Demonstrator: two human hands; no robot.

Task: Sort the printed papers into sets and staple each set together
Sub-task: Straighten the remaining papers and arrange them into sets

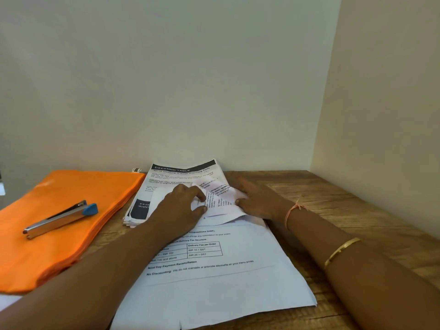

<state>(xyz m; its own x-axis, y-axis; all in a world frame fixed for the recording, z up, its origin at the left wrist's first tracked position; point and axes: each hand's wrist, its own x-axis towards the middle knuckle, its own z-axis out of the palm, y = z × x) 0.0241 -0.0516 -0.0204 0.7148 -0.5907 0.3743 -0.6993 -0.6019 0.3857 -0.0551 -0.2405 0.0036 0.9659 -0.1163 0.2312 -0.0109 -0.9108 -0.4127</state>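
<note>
Head view: we look down on a wooden table (357, 210) in a wall corner, with both forearms reaching forward.
Left hand (181, 206): fingers curled, thumb and forefinger pinching a rumpled sheet (221, 198), which we take to be a page being lifted off for sorting.
Right hand (254, 201): fingers fairly straight, thumb against the same sheet's right edge; we cannot tell whether it pinches or only steadies.
Far stack (181, 175): printed papers headed "DRESSING TABLE", against the wall and partly under the left hand.
Near sheets (214, 270): a fee-table page lies between our arms, likely a separate set begun close by.
Stapler (59, 219): rests untouched on an orange pouch (59, 198) to the left, well apart from both hands.
Stage: we judge sorting is under way and nothing is ready to staple.
Risk: the creased sheet may not square up with its set.
</note>
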